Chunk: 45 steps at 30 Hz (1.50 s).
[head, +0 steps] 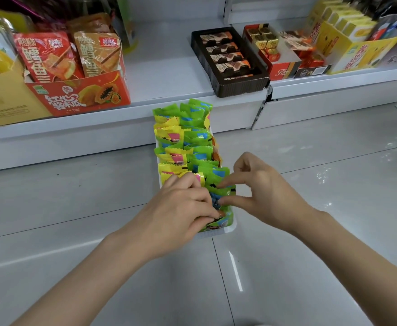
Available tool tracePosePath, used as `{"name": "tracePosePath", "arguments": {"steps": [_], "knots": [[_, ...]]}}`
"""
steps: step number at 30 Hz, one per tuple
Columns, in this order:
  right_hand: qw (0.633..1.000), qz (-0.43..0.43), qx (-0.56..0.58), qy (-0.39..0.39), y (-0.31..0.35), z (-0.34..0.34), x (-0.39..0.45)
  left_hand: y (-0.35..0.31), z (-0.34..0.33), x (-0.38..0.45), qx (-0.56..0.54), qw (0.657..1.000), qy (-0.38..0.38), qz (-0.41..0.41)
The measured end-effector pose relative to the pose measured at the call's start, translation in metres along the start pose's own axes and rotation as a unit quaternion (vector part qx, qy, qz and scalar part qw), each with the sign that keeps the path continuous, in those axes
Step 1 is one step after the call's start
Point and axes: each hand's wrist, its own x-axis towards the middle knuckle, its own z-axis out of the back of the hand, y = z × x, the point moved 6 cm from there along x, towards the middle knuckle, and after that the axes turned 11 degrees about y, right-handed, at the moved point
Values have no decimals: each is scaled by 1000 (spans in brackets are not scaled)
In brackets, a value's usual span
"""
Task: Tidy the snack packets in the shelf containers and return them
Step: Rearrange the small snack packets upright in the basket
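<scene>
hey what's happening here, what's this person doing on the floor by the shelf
A person is tidying small green and yellow snack packets standing in rows in a narrow white container that sits on the floor tiles in front of the shelf. Both hands work at the near end: the left hand is curled over the packets there, and the right hand pinches a green packet between thumb and forefinger. There is an open gap on the shelf between the red box and the dark tray. The container is not yet back up there.
</scene>
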Motion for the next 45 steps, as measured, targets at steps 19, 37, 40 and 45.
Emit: {"name": "tracePosePath", "arguments": {"steps": [19,37,40,45], "knots": [[917,-51,316,-238,-5,135,32,24,19,17,-612,774,-105,121],[829,-136,458,-291,-41,80,31,35,-8,-10,-691,668,-194,196],[822,-133,475,-285,-42,79,30,34,-5,-9,-688,666,-208,198],[757,-120,587,-261,-35,56,31,40,6,-11,-611,696,-310,214]]}}
